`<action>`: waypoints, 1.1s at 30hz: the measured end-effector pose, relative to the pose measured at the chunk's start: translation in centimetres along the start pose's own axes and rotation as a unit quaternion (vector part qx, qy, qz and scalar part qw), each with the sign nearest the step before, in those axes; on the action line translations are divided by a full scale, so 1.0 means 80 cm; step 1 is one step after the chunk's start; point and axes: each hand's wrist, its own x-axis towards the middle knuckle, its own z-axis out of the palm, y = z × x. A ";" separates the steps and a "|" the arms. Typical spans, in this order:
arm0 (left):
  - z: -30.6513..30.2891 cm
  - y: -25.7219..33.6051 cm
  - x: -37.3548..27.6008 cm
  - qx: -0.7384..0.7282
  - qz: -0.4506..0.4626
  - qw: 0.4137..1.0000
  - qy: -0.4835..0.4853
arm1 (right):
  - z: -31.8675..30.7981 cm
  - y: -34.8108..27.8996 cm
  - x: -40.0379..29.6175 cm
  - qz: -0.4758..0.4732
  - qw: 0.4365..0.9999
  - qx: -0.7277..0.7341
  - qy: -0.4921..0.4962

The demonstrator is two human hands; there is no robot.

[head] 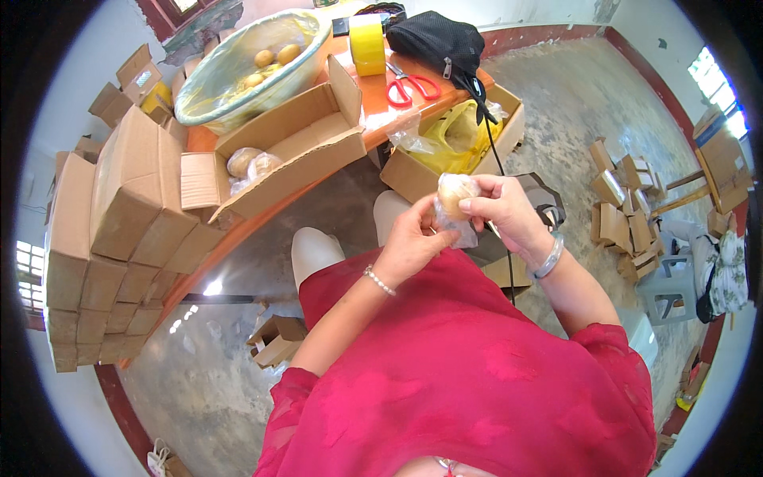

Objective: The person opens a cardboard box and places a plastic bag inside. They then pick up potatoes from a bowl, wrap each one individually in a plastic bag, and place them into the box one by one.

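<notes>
Above my lap, a round tan egg-like item sits in a clear plastic wrapper. My right hand pinches the item between thumb and fingers. Lower down, my left hand grips the loose end of the wrapper. On the table's near edge lies an open cardboard box with a few wrapped items at its left end. Behind it, a large basin lined with yellowish plastic holds several unwrapped tan items.
Stacked cardboard boxes fill the table's left side. Red-handled scissors, a yellow tape roll and a black mesh bag lie at the back. A box with a yellow bag stands below the table. At far right, a person sits near scattered boxes.
</notes>
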 end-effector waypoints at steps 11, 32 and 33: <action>-0.018 -0.021 0.002 -0.270 -0.024 0.962 -0.024 | -0.007 0.014 -0.007 0.105 0.993 0.014 -0.053; -0.028 -0.007 -0.013 0.322 0.163 0.926 0.107 | 0.012 0.030 0.000 -0.033 0.993 -0.077 -0.079; -0.033 0.001 -0.017 0.363 0.201 0.902 0.118 | 0.017 0.026 0.000 -0.031 0.993 -0.068 -0.087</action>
